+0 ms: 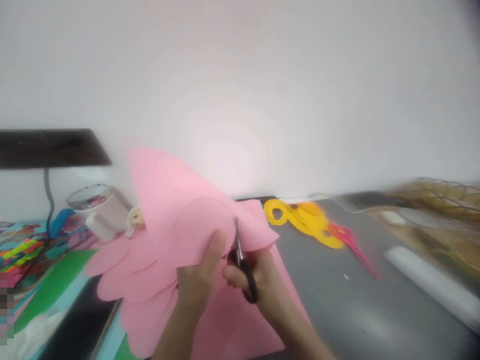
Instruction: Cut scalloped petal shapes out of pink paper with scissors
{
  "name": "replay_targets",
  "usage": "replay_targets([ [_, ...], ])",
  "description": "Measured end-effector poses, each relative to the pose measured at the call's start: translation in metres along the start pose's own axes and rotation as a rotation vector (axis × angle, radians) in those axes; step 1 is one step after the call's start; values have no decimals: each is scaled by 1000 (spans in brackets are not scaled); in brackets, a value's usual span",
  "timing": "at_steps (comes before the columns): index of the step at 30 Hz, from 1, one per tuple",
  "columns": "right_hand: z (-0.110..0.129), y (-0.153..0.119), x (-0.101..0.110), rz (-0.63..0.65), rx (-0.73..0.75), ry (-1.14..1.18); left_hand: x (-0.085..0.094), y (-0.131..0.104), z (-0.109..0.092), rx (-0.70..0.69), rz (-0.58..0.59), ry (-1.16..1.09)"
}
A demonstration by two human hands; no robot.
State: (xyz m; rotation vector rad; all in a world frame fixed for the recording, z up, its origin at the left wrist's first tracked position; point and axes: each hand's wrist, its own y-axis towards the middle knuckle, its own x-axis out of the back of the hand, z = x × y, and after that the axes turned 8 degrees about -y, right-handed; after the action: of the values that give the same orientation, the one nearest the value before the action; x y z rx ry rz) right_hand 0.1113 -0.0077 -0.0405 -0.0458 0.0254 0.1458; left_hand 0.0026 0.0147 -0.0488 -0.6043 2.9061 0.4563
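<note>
Nearest the camera, the left forearm (pixel 174 325) and right forearm (pixel 296 322) reach in over the near side of the desk (pixel 318 280). The right hand (pixel 258 272) is curled around the handle loops of the black-handled scissors (pixel 250 287), with the thumb side toward the left hand (pixel 200 277). The left hand is partly closed on the pink sheet (pixel 161 200): one digit lies against its face; the other fingers are hidden behind it. Governing relation, as judged: the scissors' long axis points away from the person toward the desk's far edge, tilted slightly left, and the blades meet the sheet at the right flank of a rounded outline. The right hand is nearer that flank; the bulk of the sheet lies forward and left of it. Blade opening cannot be told. The sheet is plain, matte and thin, raised above the desk; its upper left corner stands up and its right portion curls to a point. Overlapping pink rounded pieces (pixel 140 285) lie left of the left hand.
</note>
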Motion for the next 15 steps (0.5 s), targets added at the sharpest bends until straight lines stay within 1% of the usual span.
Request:
replay_targets([
  [3, -1, 0, 0, 12, -10, -10, -3, -4, -8, 74, 31, 7],
  [4, -1, 1, 0, 20, -5, -4, -4, -5, -9, 81, 24, 15],
  [7, -1, 2, 1, 16, 44, 70, -4, -7, -12, 53, -3, 65],
  [10, 1, 2, 2, 3, 80, 100, -4, -7, -14, 44, 4, 111],
  [15, 3, 2, 3, 15, 64, 95, -4, -6, -16, 13, 0, 130],
])
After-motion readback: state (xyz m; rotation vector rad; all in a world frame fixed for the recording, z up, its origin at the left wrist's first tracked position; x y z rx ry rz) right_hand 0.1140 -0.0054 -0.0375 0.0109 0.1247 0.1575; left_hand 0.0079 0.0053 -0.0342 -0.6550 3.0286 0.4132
